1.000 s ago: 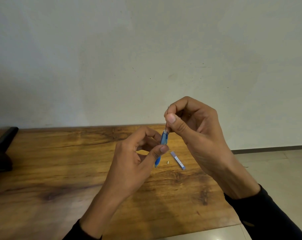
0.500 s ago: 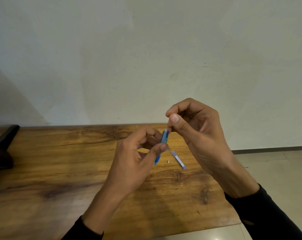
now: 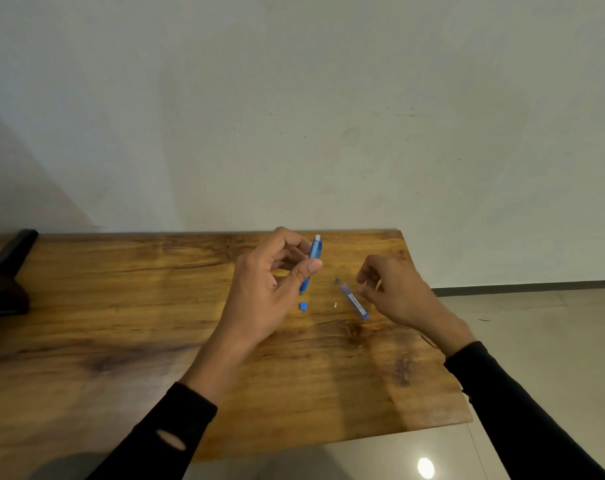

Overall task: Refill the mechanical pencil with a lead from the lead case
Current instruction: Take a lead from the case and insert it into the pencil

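- A second ago the right hand (image 3: 396, 294) was raised above the pencil's top end, pinching a thin lead there; now it has dropped to the table (image 3: 121, 323), beside the lead case (image 3: 354, 301), and no lead can be seen in it.
- Its fingers (image 3: 365, 275) are curled loosely, with the thumb and forefinger tips close together just right of the case's far end; whether they pinch anything I cannot tell (the gap is too small and blurred).
- The left hand (image 3: 263, 296) has stayed on the pencil (image 3: 313, 261), gripping the barrel between thumb and fingertips, though it now sits a little further from the right hand than before.
- The pencil is blue and stands nearly upright, leaning slightly; its pale top end pokes above the forefinger and its tip points down below the thumb, clear of the wood.
- The lead case is a slim, see-through blue tube with a white label, lying flat and slanted on the table, its near end pointing toward the right wrist.
- Two small loose parts now lie in view on the table: a blue cap (image 3: 303, 306) just under the pencil tip, and a tiny white piece (image 3: 335, 304) between that cap and the case.
- A small dark speck (image 3: 336, 280) sits just beyond the case's far end, left of the right fingertips.
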Available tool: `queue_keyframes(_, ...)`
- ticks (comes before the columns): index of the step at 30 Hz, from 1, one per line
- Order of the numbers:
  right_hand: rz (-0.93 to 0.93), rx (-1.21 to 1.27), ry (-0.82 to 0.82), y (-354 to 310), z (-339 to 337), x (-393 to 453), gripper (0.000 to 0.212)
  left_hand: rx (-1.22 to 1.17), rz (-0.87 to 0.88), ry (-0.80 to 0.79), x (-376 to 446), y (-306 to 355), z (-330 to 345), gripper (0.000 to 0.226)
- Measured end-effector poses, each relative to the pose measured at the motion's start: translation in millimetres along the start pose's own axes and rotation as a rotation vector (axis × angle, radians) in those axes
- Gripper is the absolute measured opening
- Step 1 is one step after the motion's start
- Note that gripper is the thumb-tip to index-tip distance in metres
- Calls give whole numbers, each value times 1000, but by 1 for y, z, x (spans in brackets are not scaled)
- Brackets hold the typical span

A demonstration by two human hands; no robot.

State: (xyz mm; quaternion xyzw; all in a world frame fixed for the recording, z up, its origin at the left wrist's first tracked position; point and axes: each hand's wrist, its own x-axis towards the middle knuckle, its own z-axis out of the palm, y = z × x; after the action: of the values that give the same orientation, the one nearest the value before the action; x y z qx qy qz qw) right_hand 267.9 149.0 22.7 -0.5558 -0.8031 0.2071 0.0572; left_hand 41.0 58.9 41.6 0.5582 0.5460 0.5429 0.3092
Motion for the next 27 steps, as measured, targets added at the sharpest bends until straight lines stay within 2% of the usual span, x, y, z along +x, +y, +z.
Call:
queue_keyframes(6, -137, -36, 126, -11, 21, 2, 19, 17, -8, -1, 6, -15, -3, 16)
queue_keyframes(11, -348, -174, 33, -9, 35, -1, 8, 38, 2, 8, 9, -21, -1, 15)
queue_keyframes(18, -490, -229, 20, -5, 39, -2, 1, 74, 5, 3, 10, -26, 3, 16)
queue_keyframes(19, -481, -209, 9, -6, 36, -3, 3, 81, 4, -1, 10, -26, 4, 16)
queue_keyframes(21, -407, -82, 11, -11, 26, -3, 19, 89, 3, -13, 9, -27, 5, 16)
queue_keyframes(23, -323, 97, 77, -16, 9, -1, 31, 87, 0, -19, 9, -27, 5, 17)
queue_keyframes(27, -299, 359, 208, -37, -29, -2, 21, 61, 0, -20, 10, -25, 5, 18)
